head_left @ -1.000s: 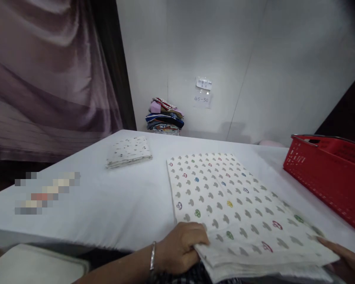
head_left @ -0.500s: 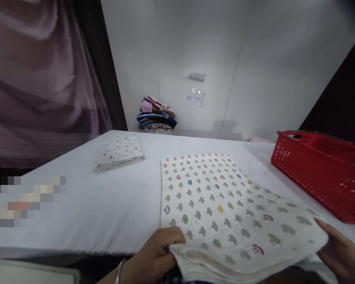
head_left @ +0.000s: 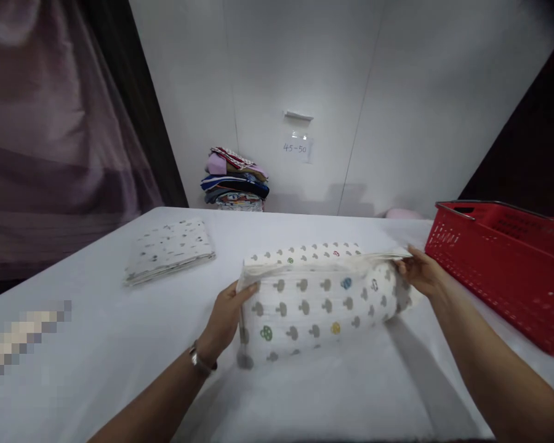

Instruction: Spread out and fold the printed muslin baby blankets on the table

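A white cloth (head_left: 314, 307) printed with grey and coloured mushrooms lies folded over on itself, its near part lifted off the table. At its left edge my left hand (head_left: 228, 311) pinches the fabric, thumb on the near face. My right hand (head_left: 418, 271) grips the upper right corner between thumb and fingers. A strip of the cloth's far layer shows flat on the table behind the raised fold. To the left lies a folded white cloth (head_left: 170, 249) with small dark prints, touched by neither hand.
A white-covered table (head_left: 166, 344) spreads beneath everything. On the right stands a red perforated basket (head_left: 503, 271) with a metal handle. A stack of folded fabrics (head_left: 235, 181) sits beyond the far edge, against a white wall. A pink curtain (head_left: 41, 141) hangs at left.
Both hands have moved forward, away from me, carrying the near edge of the mushroom cloth up and over towards its far edge. Bare table now shows in front. The view has shifted slightly.
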The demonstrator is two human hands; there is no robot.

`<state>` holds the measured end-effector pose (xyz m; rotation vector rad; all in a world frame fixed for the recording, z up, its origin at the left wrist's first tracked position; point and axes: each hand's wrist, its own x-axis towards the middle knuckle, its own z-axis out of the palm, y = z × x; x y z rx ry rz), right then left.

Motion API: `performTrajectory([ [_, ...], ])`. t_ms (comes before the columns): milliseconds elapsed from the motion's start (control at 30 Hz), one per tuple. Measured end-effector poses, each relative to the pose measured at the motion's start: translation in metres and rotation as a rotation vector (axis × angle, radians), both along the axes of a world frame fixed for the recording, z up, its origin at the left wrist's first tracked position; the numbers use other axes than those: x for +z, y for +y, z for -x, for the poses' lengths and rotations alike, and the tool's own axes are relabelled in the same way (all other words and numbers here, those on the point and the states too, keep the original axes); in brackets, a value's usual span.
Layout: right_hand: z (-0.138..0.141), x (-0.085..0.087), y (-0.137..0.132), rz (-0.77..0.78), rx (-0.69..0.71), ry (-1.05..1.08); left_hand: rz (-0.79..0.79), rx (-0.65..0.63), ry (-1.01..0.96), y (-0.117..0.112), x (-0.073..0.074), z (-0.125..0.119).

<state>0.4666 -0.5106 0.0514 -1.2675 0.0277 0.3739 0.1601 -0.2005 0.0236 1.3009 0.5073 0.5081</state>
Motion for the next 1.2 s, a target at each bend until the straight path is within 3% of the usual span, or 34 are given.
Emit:
performTrajectory([
  [200,-0.05,-0.045,0.079,0.145,0.073,0.108,0.273,0.077,0.171,0.043,-0.029,-0.055],
  [300,-0.064,-0.063,0.099,0.142,0.076,0.141,0.266,0.086,0.168,0.055,-0.036,-0.066],
  [400,-0.081,-0.069,0.111,0.133,0.066,0.155,0.157,0.138,0.144,0.066,-0.038,-0.075],
  [533,-0.1,-0.075,0.13,0.146,0.032,0.157,-0.013,0.29,0.278,0.085,-0.052,-0.093],
  [700,-0.11,-0.086,0.153,0.171,0.046,0.12,-0.115,0.284,0.407,0.1,-0.066,-0.102],
  [900,-0.11,-0.096,0.153,0.23,0.11,0.031,-0.715,0.285,0.605,0.099,-0.066,-0.098],
  [967,-0.107,-0.098,0.152,0.266,0.111,-0.038,-0.804,0.279,0.659,0.101,-0.064,-0.1],
  [1100,-0.094,-0.098,0.163,0.343,0.128,-0.241,-0.786,0.215,0.687,0.11,-0.061,-0.107],
  [1200,-0.081,-0.094,0.185,0.537,0.352,-0.665,-0.831,0.25,0.587,0.113,-0.061,-0.11],
])
